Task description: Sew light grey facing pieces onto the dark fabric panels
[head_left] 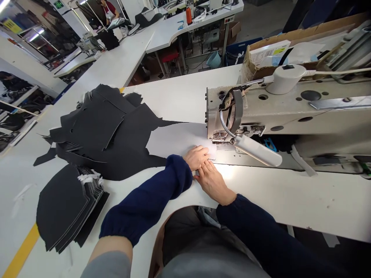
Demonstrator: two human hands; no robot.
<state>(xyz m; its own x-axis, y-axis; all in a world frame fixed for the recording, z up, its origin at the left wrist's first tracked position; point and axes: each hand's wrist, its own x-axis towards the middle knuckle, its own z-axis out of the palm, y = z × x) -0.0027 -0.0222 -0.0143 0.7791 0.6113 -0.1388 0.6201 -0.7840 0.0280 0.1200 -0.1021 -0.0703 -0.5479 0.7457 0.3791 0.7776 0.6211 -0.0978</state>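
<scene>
navy sleeves [145,197], fingers [206,166] flat on pale fabric [174,139]

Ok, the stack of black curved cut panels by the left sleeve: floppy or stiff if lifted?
Stack of black curved cut panels: probably fairly stiff, since edges stay crisp without drooping. Layers sit fanned and offset, so they may slide apart if lifted.
</scene>
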